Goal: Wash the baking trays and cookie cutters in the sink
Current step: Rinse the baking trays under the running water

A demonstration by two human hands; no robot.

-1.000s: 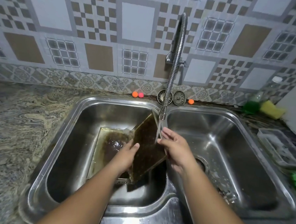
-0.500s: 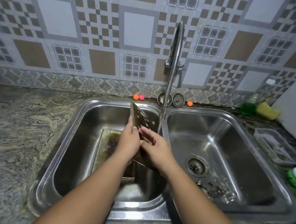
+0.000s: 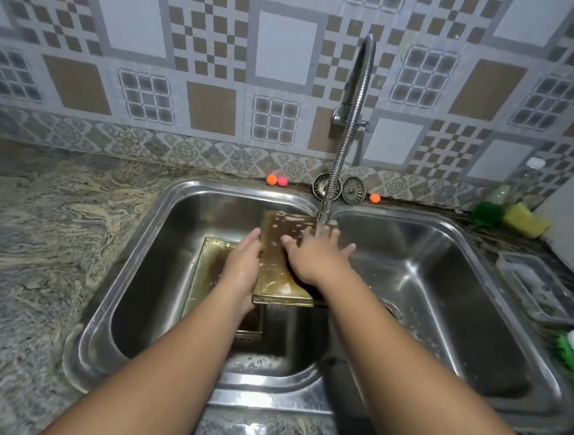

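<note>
A brownish, stained baking tray (image 3: 277,276) is tilted up over the left basin of the steel double sink (image 3: 166,217), its top edge under the flexible tap's nozzle (image 3: 323,216). My left hand (image 3: 243,265) grips the tray's left edge. My right hand (image 3: 313,255) lies flat with spread fingers on the tray's face, under the running water. A second dirty tray (image 3: 206,273) lies on the left basin's floor, partly hidden by my left arm.
Behind the sink lie two strainer plugs (image 3: 353,190) and small orange and pink balls (image 3: 271,179). A yellow sponge (image 3: 525,220), a green scrubber (image 3: 487,213) and a clear plastic container (image 3: 538,290) sit on the counter to the right. Granite counter (image 3: 45,238) stretches left.
The tray has turned from edge-on to face-up toward me. My right hand slid up across its face to under the tap. My left hand stays on the left edge.
</note>
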